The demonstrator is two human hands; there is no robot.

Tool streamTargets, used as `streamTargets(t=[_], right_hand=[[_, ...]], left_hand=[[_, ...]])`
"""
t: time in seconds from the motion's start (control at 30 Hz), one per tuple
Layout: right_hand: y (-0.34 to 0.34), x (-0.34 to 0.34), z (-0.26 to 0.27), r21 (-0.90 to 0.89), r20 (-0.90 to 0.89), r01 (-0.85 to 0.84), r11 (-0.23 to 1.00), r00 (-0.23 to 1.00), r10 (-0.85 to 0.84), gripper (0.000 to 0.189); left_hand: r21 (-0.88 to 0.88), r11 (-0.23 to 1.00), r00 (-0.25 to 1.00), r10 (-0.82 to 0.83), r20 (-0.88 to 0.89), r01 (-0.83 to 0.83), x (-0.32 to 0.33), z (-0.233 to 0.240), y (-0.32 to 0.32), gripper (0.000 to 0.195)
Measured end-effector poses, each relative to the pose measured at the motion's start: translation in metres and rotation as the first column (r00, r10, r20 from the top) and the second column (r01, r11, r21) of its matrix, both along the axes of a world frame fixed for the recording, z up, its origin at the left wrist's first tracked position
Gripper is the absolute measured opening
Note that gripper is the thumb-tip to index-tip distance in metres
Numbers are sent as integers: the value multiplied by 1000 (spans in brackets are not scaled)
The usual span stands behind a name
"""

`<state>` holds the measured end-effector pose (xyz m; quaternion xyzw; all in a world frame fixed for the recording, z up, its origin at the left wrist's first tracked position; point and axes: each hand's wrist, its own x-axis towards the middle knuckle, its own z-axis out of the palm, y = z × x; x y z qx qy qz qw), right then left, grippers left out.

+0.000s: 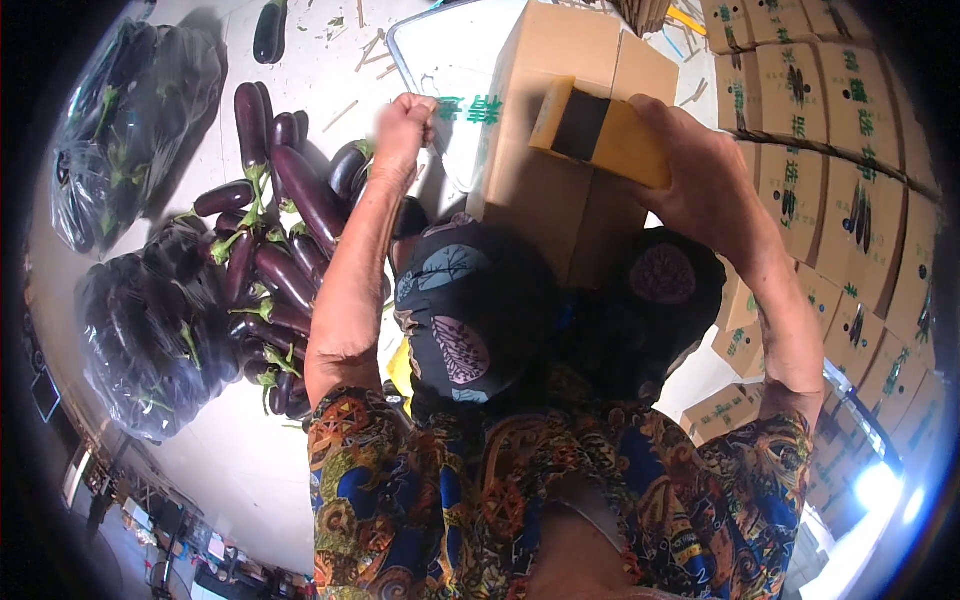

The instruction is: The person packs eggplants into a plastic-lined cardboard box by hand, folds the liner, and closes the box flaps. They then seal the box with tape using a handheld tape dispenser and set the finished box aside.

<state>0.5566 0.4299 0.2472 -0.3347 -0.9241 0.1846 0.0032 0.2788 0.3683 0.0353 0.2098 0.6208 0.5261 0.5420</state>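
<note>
My right hand (pixel 682 172) grips a yellow tool with a black band (pixel 611 135), held over the top of a cardboard box (pixel 547 199); it resembles a carton tape dispenser, but its exact kind is not certain. The box stands before my knees, with flaps closed and green writing on its left side. My left hand (pixel 409 127) is raised left of the box, fingers curled; whether something thin is pinched in them cannot be told. Beside my left forearm lies a heap of purple eggplants (pixel 285 274) with green stems.
Clear plastic bags of eggplants (pixel 135 127) lie at the left. A lone eggplant (pixel 269 34) is at the top. Printed cartons (pixel 855 210) are stacked at the right. A white metal-edged board (pixel 442 45) lies behind the box, near scattered sticks (pixel 371 49).
</note>
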Motion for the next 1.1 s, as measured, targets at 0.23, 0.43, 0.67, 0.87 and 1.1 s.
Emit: streamTargets(t=[0.23, 0.43, 0.67, 0.87, 1.1], right_hand=[[1, -2, -9, 71, 56, 14, 997, 998, -18, 56], [3, 3, -14, 88, -31, -23, 996, 999, 26, 60], [-1, 4, -13, 44, -55, 27, 999, 998, -25, 62], [-1, 8, -17, -106, -125, 122, 987, 983, -135, 62], [1, 4, -17, 85, -165, 60, 995, 985, -46, 58]], left_hand=[[132, 961, 909, -177, -377, 242, 40, -33, 0, 17], [24, 924, 711, -276, -647, 381, 50, -19, 6, 16], [-200, 842, 443, -447, -777, 501, 47, -24, 12, 22], [-318, 835, 470, -523, -711, 449, 47, -61, 10, 24], [286, 933, 763, 20, -646, 217, 60, -70, 40, 24]])
